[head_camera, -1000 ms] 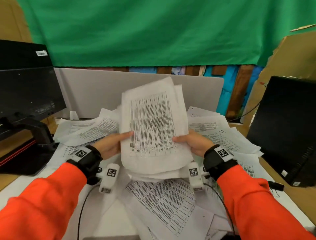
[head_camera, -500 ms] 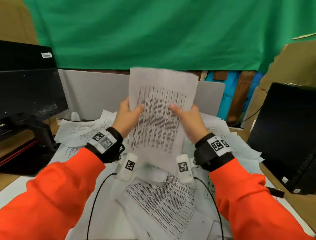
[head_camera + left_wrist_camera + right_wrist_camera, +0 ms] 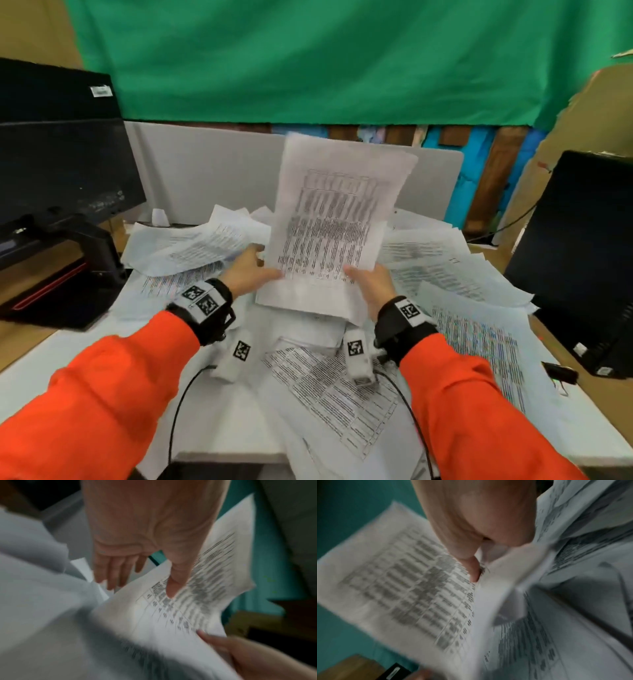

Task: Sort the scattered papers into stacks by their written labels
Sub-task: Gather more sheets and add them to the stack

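I hold a sheaf of printed table sheets (image 3: 335,219) up over the desk, tilted to the right. My left hand (image 3: 263,265) pinches its lower left edge, and my right hand (image 3: 358,275) pinches the lower right. In the left wrist view the left thumb (image 3: 171,588) lies on the printed face while the fingers (image 3: 111,573) reach behind the sheet's edge. The right thumb (image 3: 473,570) presses the sheaf (image 3: 406,582) from the front, and the right fingers are hidden behind it. Loose papers lie on the left (image 3: 191,246), on the right (image 3: 452,270) and in front (image 3: 335,387).
A black monitor (image 3: 58,164) on a stand (image 3: 89,267) stands at the left, and another dark screen (image 3: 582,260) at the right. Behind the papers rises a grey partition (image 3: 212,171). A black binder clip (image 3: 558,370) lies near the right edge, and cables (image 3: 178,411) trail from my wrists.
The sheaf went up from low over the desk to near eye level, and has now come down a little and leans right. My thumbs sit nearer its bottom edge than before.
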